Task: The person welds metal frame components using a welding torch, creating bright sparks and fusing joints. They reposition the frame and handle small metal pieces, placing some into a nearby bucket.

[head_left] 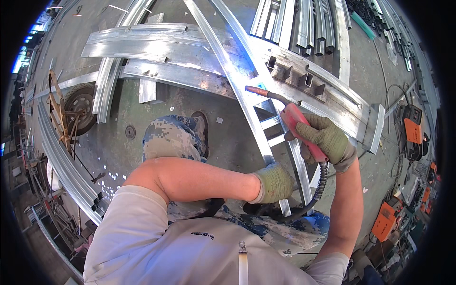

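Grey cloth of the person's shirt fills the near edge, with camouflage trousers beyond it. The left hand, in a green glove, is closed around a dark thing at the near end of the frame; what that thing is cannot be made out. A black ribbed hose curls from just right of that hand up to the torch. The right hand, also gloved in green, is wrapped tight round the torch's red handle, fingers fully closed. From the handle a curved neck runs left and far to a copper-coloured nozzle, which sits over the frame's silvery rails where they cross a wide beam. Short square tube stubs stand on that beam, just right of the nozzle. On the floor to the left lie a wheel and long stacked channels. Orange welders sit at the right edge. More steel sections lie at the far side.
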